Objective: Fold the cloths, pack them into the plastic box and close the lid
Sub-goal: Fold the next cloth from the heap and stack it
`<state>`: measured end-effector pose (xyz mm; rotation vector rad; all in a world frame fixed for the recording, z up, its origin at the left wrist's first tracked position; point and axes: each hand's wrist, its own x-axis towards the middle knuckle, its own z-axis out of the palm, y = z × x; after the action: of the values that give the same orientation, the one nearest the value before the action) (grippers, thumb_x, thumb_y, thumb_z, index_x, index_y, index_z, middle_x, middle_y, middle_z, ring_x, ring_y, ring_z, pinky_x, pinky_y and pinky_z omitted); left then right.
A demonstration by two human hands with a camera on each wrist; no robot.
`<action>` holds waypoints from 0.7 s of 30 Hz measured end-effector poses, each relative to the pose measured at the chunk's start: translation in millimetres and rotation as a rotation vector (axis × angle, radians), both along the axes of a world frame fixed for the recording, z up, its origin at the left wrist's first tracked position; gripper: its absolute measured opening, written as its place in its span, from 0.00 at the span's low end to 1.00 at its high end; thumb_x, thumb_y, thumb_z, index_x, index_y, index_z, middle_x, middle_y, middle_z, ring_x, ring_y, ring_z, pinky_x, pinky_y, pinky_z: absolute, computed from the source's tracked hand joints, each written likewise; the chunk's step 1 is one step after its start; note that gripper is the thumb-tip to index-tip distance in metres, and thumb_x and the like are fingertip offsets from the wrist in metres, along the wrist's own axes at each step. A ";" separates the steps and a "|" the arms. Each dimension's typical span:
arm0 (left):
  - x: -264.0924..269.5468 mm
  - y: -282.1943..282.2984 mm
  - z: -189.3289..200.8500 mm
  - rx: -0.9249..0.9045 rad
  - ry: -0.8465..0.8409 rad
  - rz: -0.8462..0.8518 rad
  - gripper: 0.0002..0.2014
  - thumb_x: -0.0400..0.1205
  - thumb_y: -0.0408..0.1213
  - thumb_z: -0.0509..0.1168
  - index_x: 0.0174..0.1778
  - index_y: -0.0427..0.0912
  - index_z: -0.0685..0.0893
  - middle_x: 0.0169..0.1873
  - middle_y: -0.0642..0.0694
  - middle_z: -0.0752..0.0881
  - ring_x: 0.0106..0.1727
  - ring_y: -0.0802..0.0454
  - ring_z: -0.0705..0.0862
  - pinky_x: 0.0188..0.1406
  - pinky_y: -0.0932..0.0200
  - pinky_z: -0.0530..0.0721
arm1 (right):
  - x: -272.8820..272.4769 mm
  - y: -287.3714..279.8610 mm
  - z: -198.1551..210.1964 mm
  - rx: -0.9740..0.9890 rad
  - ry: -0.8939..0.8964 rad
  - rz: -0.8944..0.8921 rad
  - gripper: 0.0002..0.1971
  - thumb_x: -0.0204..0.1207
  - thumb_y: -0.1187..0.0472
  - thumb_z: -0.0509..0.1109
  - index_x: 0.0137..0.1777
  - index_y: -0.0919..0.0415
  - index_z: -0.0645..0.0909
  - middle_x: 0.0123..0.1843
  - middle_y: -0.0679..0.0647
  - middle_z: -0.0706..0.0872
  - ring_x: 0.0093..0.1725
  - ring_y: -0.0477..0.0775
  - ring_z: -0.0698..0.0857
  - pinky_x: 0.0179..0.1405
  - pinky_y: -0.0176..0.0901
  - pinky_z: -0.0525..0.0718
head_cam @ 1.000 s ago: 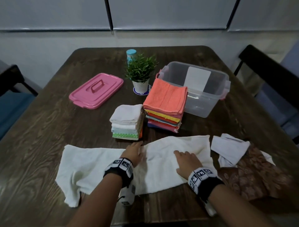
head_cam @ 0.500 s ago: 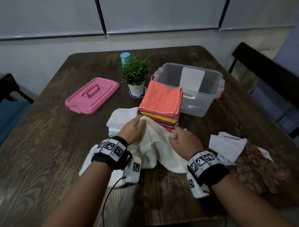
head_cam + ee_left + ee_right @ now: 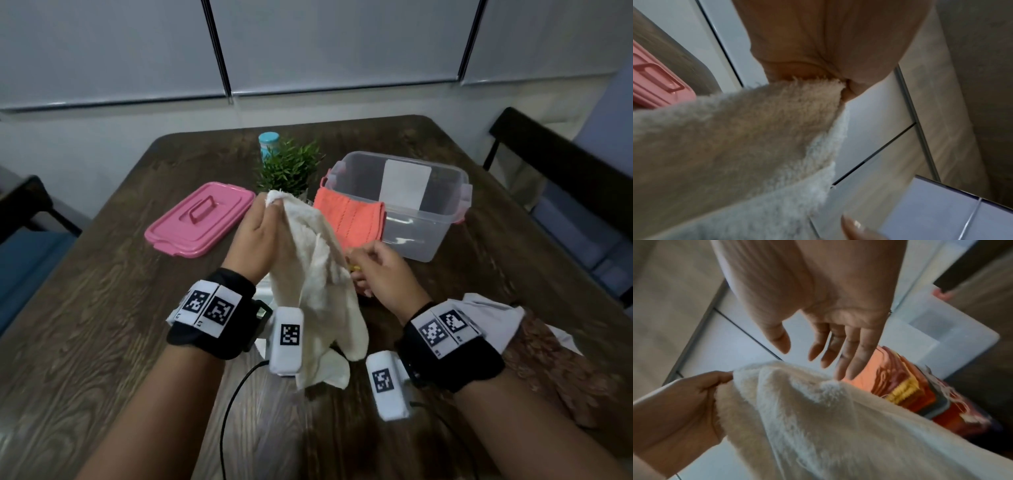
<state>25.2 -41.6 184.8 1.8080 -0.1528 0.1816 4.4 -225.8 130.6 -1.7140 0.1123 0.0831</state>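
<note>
- The dark wooden table (image 3: pixel 102 325) fills most of the head view and carries everything; a dark chair (image 3: pixel 561 164) stands at the right edge of the frame.
- The clear plastic box (image 3: pixel 428 240) sits right of centre, open and apparently with nothing in it, so packing has seemingly not begun. Its pink lid (image 3: pixel 202 219) lies flat, well apart, in the centre left.
- The white towel (image 3: pixel 318 291) hangs mid-frame, raised off the table by one top corner, probably so it drops straight and a second corner can be found for the fold.
- A stack of folded cloths, orange on top (image 3: pixel 349 219), stands just in front of the box, directly behind the towel; a careless swing could brush it.
- Unfolded cloths, one white (image 3: pixel 486 308) over one brown patterned (image 3: pixel 548 370), wait at the lower right.
- The left hand (image 3: pixel 258 236) pinches the towel's top corner between thumb and fingers.
- The right hand (image 3: pixel 838 313) is spread with relaxed fingers just beside the towel's edge, holding nothing, likely reaching for it.
- A small potted plant (image 3: pixel 287 168) and a teal-capped bottle (image 3: pixel 269 145) stand at upper centre, behind the towel.
</note>
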 end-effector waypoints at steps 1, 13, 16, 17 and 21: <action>-1.5 -1.6 1.0 -0.026 0.002 -0.005 0.22 0.81 0.49 0.54 0.57 0.32 0.78 0.54 0.28 0.81 0.58 0.33 0.81 0.64 0.34 0.77 | 0.6 1.8 4.6 0.033 0.006 0.052 0.12 0.81 0.48 0.67 0.44 0.57 0.80 0.40 0.55 0.85 0.40 0.52 0.84 0.41 0.43 0.83; -16.7 2.0 10.6 -0.183 0.041 -0.017 0.16 0.84 0.41 0.56 0.51 0.28 0.75 0.44 0.38 0.78 0.45 0.45 0.74 0.49 0.46 0.74 | 8.4 5.1 34.3 0.246 -0.036 0.263 0.17 0.79 0.49 0.68 0.54 0.64 0.86 0.56 0.59 0.89 0.57 0.54 0.87 0.69 0.53 0.79; -15.5 9.7 10.7 -0.205 0.029 0.030 0.16 0.82 0.45 0.56 0.47 0.33 0.77 0.42 0.42 0.77 0.43 0.47 0.73 0.47 0.45 0.72 | 11.1 5.1 37.4 0.242 -0.030 0.262 0.19 0.81 0.50 0.66 0.58 0.65 0.85 0.60 0.60 0.89 0.64 0.59 0.85 0.75 0.60 0.73; -14.6 12.8 11.0 -0.216 0.020 0.046 0.16 0.80 0.48 0.57 0.47 0.36 0.78 0.42 0.42 0.77 0.44 0.46 0.74 0.48 0.44 0.72 | 10.7 5.6 37.5 0.256 -0.020 0.259 0.18 0.82 0.52 0.64 0.58 0.66 0.85 0.60 0.61 0.88 0.64 0.60 0.85 0.75 0.59 0.73; -15.6 26.8 21.8 -0.268 -0.050 0.169 0.10 0.84 0.44 0.57 0.38 0.52 0.80 0.36 0.47 0.78 0.41 0.50 0.76 0.46 0.50 0.75 | 6.0 4.2 40.0 0.321 0.014 0.181 0.15 0.85 0.57 0.61 0.57 0.69 0.82 0.57 0.66 0.86 0.56 0.62 0.85 0.66 0.57 0.78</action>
<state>9.6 -14.8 206.6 1.5490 -0.0099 0.3509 10.5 -221.6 170.6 -1.4001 -0.0449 0.2352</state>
